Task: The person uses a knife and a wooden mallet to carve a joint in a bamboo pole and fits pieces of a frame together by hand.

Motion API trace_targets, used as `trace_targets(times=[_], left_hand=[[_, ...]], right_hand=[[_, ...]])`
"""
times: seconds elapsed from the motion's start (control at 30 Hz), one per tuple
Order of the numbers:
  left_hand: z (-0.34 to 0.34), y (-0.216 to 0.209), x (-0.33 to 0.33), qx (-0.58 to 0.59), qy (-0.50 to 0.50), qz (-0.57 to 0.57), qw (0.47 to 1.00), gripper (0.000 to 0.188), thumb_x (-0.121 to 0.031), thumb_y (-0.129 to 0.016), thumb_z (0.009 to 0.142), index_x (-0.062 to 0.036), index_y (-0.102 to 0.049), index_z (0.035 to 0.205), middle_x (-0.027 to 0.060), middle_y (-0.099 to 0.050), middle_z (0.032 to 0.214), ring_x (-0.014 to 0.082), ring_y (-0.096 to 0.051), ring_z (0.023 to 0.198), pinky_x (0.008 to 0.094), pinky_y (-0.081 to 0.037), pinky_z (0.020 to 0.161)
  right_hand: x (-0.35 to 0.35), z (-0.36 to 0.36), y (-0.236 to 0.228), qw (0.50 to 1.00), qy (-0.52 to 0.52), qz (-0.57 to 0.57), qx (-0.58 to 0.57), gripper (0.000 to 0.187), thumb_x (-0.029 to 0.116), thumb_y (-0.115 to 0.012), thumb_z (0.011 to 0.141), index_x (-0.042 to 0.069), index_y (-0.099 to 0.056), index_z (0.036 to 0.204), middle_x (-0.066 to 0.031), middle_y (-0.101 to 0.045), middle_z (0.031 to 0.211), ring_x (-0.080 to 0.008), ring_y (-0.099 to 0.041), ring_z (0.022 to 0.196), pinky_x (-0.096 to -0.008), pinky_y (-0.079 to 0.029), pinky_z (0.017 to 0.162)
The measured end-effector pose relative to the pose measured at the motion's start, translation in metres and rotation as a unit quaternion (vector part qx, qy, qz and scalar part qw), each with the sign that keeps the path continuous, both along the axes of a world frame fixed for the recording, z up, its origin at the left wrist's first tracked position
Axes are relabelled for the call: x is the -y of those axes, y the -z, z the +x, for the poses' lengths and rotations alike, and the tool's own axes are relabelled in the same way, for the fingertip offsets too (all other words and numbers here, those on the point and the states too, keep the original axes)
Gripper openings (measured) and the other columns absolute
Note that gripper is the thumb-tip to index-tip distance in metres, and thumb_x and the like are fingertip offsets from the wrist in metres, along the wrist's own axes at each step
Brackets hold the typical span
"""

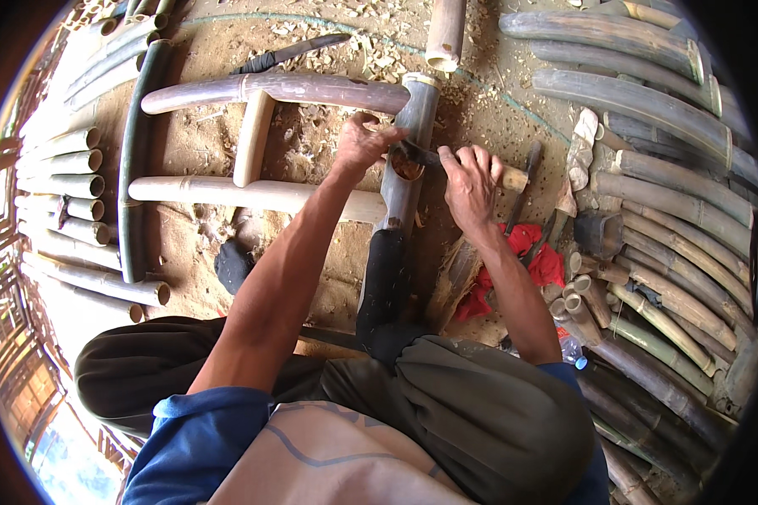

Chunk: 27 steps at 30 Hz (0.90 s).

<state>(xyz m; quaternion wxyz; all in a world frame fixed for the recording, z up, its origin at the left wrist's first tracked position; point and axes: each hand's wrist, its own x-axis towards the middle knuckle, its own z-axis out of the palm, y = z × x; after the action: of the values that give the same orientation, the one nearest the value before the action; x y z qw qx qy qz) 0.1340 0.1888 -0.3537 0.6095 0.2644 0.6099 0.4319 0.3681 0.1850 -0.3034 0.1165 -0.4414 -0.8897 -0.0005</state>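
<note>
A thick grey bamboo post point(406, 206) runs away from me, with a hole point(408, 171) cut in its side. Over that hole lies a knife point(421, 154) with a short dark blade and a pale wooden handle. My right hand point(470, 181) is wrapped round the handle, whose end sticks out beyond the fist. My left hand point(366, 143) is closed, its fingers curled and one digit reaching to the blade's tip at the post's left side. Two bamboo rails point(286, 88) join the post from the left, with a short crosspiece point(253, 139) between them. My black-covered foot point(383, 282) rests against the post's near end.
A large knife point(299, 52) with a dark-wrapped handle lies beyond the rails. Wood chips point(379, 59) litter the sandy ground. Cut bamboo lengths point(648, 118) are stacked at the right, others point(67, 185) at the left. Red cloth point(543, 257) and tools lie by my right forearm.
</note>
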Motion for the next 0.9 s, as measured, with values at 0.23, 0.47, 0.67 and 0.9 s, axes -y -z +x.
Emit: trace_targets(times=[0.23,0.47,0.67,0.9], left_hand=[[0.002,0.009,0.01,0.09,-0.079,-0.049,0.992,0.073,-0.013,-0.087,0.082,0.0056,-0.043,0.138,0.0197,-0.073,0.109,0.0269,-0.074,0.09,0.0387,-0.061,0.078],[-0.001,-0.007,0.028,0.032,-0.084,-0.041,0.995,0.079,-0.025,-0.084,0.086,0.0104,-0.041,0.142,0.0291,-0.069,0.119,0.0323,-0.071,0.107,0.0427,-0.059,0.09],[0.008,-0.056,0.098,-0.362,-0.013,0.035,0.931,0.103,-0.073,-0.073,0.082,0.0088,-0.05,0.14,0.0268,-0.064,0.127,0.0358,-0.055,0.131,0.055,-0.038,0.112],[0.033,-0.04,0.111,-0.455,0.104,-0.02,0.884,0.101,-0.084,-0.057,0.084,0.0029,-0.058,0.136,0.0234,-0.067,0.124,0.0379,-0.041,0.144,0.0595,-0.002,0.124]], right_hand=[[-0.037,0.001,-0.008,0.992,-0.114,-0.041,0.04,0.033,0.005,-0.061,0.088,0.008,-0.071,0.119,-0.0094,-0.061,0.102,-0.0293,-0.055,0.109,-0.0507,-0.037,0.103],[-0.072,-0.004,-0.036,0.975,-0.199,-0.096,0.032,0.038,-0.002,-0.063,0.081,0.007,-0.064,0.117,-0.0111,-0.064,0.103,-0.0311,-0.059,0.107,-0.0476,-0.043,0.099],[-0.019,0.015,-0.043,0.766,0.083,-0.51,-0.383,0.022,0.006,-0.056,0.099,0.004,-0.055,0.121,-0.012,-0.069,0.093,-0.0241,-0.071,0.081,-0.0367,-0.059,0.069],[0.016,0.009,-0.052,0.375,0.226,-0.791,-0.427,0.029,0.02,-0.051,0.104,0.002,-0.059,0.126,-0.0146,-0.068,0.084,-0.026,-0.071,0.067,-0.0372,-0.061,0.055]])
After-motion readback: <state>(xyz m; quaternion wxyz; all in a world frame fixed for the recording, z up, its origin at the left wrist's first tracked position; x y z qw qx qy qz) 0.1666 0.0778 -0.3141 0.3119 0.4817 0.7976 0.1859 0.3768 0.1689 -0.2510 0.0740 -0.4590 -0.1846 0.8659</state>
